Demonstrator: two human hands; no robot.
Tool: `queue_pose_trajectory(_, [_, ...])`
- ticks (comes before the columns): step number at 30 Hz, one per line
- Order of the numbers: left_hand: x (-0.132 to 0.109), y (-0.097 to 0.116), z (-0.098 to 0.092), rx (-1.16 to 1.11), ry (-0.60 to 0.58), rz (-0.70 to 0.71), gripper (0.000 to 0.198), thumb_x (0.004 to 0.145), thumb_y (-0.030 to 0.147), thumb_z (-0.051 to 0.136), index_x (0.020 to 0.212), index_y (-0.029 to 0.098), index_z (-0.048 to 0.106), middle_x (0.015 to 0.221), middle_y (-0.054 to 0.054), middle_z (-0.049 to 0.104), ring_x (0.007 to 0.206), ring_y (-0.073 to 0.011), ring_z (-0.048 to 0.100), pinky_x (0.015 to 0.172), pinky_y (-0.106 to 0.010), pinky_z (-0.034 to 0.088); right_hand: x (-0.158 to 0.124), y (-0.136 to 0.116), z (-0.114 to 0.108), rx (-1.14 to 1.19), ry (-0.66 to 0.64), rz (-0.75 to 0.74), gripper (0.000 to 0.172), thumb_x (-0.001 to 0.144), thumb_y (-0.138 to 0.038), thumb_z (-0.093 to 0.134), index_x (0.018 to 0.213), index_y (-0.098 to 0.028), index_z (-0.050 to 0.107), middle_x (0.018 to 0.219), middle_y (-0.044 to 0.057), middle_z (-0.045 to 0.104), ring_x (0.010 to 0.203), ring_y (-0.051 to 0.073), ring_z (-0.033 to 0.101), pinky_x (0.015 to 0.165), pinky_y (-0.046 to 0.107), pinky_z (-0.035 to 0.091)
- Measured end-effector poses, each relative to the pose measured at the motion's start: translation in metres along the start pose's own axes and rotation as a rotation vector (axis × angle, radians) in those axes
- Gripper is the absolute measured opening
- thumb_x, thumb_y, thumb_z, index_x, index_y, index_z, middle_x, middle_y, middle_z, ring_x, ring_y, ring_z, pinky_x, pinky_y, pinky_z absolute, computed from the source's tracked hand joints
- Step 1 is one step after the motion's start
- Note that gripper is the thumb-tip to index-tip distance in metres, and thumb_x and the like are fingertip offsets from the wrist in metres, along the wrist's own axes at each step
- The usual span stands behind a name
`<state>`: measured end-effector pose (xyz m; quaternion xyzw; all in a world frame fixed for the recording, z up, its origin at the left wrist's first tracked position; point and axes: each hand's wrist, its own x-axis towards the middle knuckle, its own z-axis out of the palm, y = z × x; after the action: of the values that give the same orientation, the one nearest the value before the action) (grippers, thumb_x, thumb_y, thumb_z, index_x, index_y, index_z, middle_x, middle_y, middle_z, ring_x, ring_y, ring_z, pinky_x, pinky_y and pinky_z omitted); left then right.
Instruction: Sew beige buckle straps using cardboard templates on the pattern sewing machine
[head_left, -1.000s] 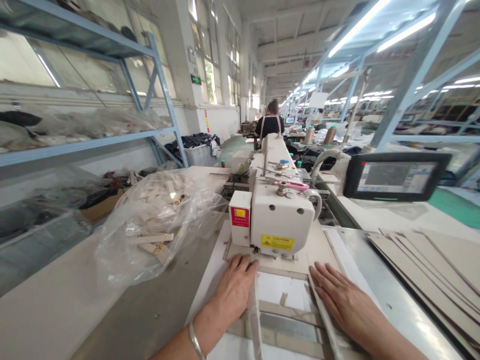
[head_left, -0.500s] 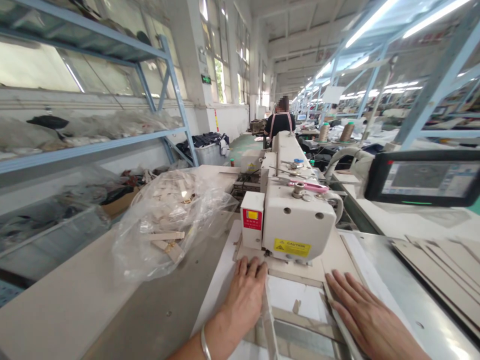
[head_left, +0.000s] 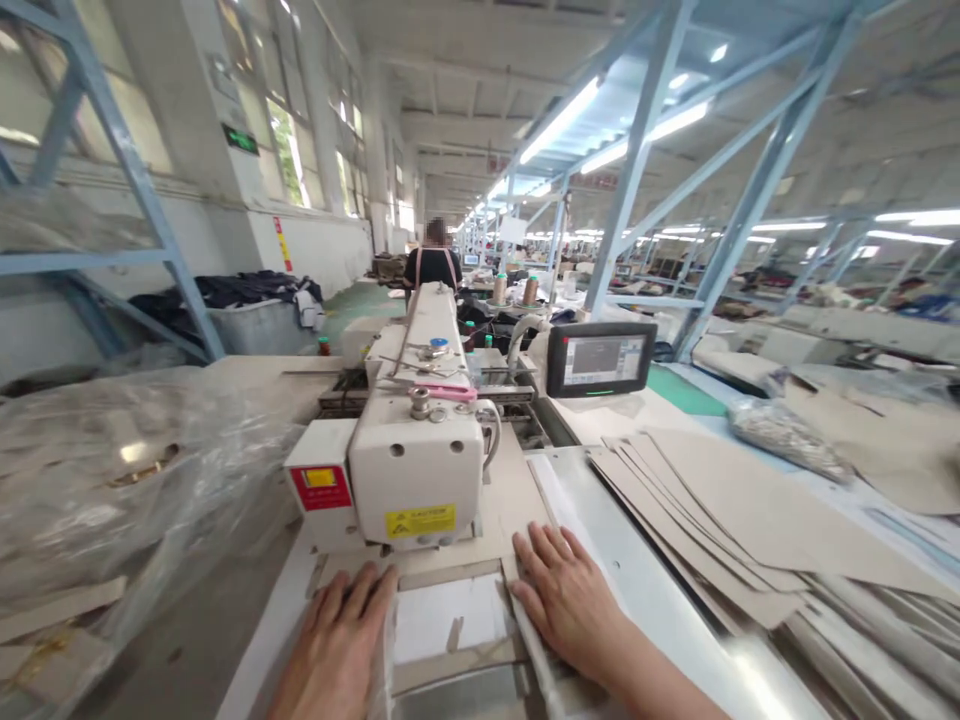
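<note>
My left hand (head_left: 337, 635) lies palm down on the left side of a flat sewing template (head_left: 457, 672), its fingers stretched towards the machine head. On the template's right side rests my right hand (head_left: 562, 590), fingers spread and flat. Beige fabric (head_left: 514, 490) lies on the template and runs under the white sewing machine head (head_left: 416, 480), just beyond my fingertips. The machine carries a yellow caution label. The needle area is hidden behind the head. A pink-handled tool (head_left: 442, 391) lies on top of the machine.
Left of the machine lies a clear plastic bag (head_left: 187, 500) with beige strips and metal pieces. To the right are stacked beige fabric panels (head_left: 720, 500) and a control screen (head_left: 600, 358). Thread cones (head_left: 531, 290) stand behind. Further ahead a person (head_left: 433, 262) faces away.
The view has turned to the right, so the machine and both hands appear further left. More of the fabric panels shows. Both hands stay flat on the template.
</note>
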<state>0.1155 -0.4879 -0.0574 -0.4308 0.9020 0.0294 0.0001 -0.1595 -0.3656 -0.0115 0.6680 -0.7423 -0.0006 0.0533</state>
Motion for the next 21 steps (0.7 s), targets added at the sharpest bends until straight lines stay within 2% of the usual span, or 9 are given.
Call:
queue_pose_trajectory(4, [-0.001,-0.004,0.008,-0.018,0.053,0.022,0.072,0.083,-0.002,0.036,0.148,0.026,0.044,0.153,-0.008,0.046,0.141,-0.0366,0.042,0.115,-0.053,0.040,-0.003,0.009,-0.004,0.031,-0.046,0.001,0.057,0.103,-0.047,0.034,0.149,-0.016,0.044,0.153,0.014,0.041,0.143,0.031,0.038,0.117,0.054,0.035])
queue_pose_trajectory(8, [-0.006,0.003,-0.007,-0.013,0.009,-0.007,0.076,0.081,-0.008,0.030,0.148,0.026,0.045,0.153,-0.007,0.046,0.141,-0.0343,0.042,0.116,-0.051,0.038,-0.007,0.020,-0.008,0.010,-0.097,-0.053,0.054,0.102,-0.038,0.035,0.149,-0.013,0.043,0.153,0.012,0.041,0.142,0.029,0.039,0.117,0.057,0.035])
queue_pose_trajectory(11, [-0.008,0.008,-0.019,-0.016,-0.017,-0.019,0.076,0.081,-0.008,0.029,0.147,0.023,0.047,0.152,-0.008,0.047,0.140,-0.0350,0.043,0.116,-0.052,0.038,-0.009,0.025,-0.004,-0.014,-0.078,-0.082,0.052,0.101,-0.035,0.036,0.146,-0.012,0.047,0.151,0.012,0.044,0.140,0.029,0.043,0.115,0.057,0.038])
queue_pose_trajectory(17, [-0.010,0.008,-0.023,-0.027,-0.003,0.005,0.077,0.078,-0.008,0.032,0.149,0.020,0.045,0.153,-0.010,0.047,0.140,-0.0355,0.042,0.116,-0.053,0.038,-0.009,0.029,0.014,-0.095,0.108,-0.131,0.046,0.098,-0.030,0.039,0.136,-0.010,0.057,0.140,0.015,0.057,0.128,0.029,0.056,0.108,0.056,0.046])
queue_pose_trajectory(21, [-0.018,0.014,-0.034,-0.092,-0.052,-0.037,0.075,0.078,-0.008,0.031,0.148,0.015,0.046,0.152,-0.013,0.048,0.141,-0.0353,0.040,0.117,-0.052,0.036,-0.015,0.040,0.033,-0.070,0.294,-0.207,0.043,0.099,-0.033,0.036,0.129,-0.019,0.063,0.126,0.012,0.068,0.117,0.028,0.065,0.101,0.055,0.049])
